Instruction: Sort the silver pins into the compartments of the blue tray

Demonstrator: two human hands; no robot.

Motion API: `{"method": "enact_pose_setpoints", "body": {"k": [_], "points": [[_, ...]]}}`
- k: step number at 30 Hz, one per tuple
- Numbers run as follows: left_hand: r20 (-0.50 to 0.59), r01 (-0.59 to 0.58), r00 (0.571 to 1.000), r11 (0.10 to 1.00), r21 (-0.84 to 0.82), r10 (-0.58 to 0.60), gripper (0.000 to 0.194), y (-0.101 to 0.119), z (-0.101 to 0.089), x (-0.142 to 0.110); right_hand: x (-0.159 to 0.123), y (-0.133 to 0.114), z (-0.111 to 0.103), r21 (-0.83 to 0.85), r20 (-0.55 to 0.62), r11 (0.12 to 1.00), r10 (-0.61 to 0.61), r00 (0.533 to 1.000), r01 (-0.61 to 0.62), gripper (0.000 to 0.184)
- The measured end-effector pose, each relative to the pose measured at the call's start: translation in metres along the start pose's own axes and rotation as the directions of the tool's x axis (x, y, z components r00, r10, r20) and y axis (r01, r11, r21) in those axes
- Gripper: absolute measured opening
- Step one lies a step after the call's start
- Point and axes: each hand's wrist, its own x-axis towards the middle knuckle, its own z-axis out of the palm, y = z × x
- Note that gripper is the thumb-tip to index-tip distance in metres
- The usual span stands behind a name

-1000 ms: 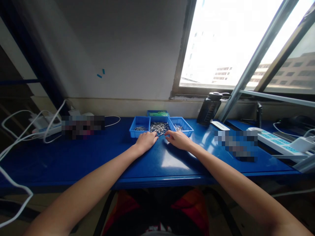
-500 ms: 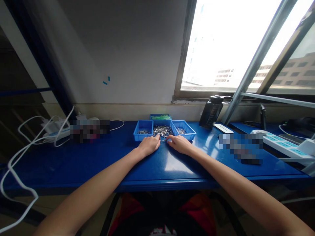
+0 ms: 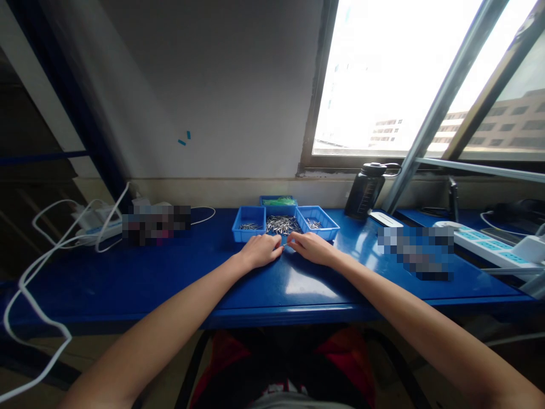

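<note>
My left hand [image 3: 260, 251] is closed in a pinch just in front of the blue bins, its fingertips pointing right. Facing it, my right hand [image 3: 311, 247] pinches too. A thin, shiny metal pin [image 3: 285, 245] spans the small gap between both sets of fingertips; its exact kind is too small to make out. Right behind the hands lies a heap of similar metal pins [image 3: 281, 224]. A blue bin [image 3: 237, 232] on the left and another blue bin [image 3: 331, 233] on the right each hold some small metal pieces.
Behind the heap stands a blue tray [image 3: 293, 208] with green items [image 3: 279, 201]. A black bottle [image 3: 364, 193] and a white flat object [image 3: 386, 219] are at the right, near a power strip [image 3: 485, 244]. White cables [image 3: 25, 289] run along the left of the blue table [image 3: 170, 284].
My hands have drawn closer together, and less of the metal pin shows between them. The left hand has shifted slightly right. The bins stay in place.
</note>
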Motion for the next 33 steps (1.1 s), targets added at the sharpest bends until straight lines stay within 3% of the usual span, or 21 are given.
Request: {"method": "enact_pose_setpoints", "body": {"k": [11, 17, 27, 33], "points": [[-0.211, -0.078, 0.977, 0.977, -0.2, 0.034, 0.021, 0.0034, 0.0016, 0.0012, 0.0003, 0.0015, -0.0025, 0.037, -0.047, 0.999, 0.009, 0.999, -0.007, 0.027], [-0.174, -0.108, 0.983, 0.951, -0.29, 0.059, 0.022, -0.0005, 0.0037, 0.0054, 0.0001, 0.0019, -0.0042, 0.035, -0.037, 0.999, -0.005, 0.999, 0.006, 0.028], [-0.255, -0.176, 0.962, 0.932, -0.318, 0.095, 0.021, 0.0024, -0.0041, 0.003, -0.0021, -0.0006, -0.0044, 0.035, -0.027, 0.999, -0.034, 0.999, 0.035, 0.029], [-0.178, -0.138, 0.98, 0.94, -0.312, 0.084, 0.014, 0.0015, -0.0017, 0.0021, -0.0007, 0.0019, -0.0014, 0.052, -0.002, 0.998, -0.046, 0.999, 0.046, 0.027]]}}
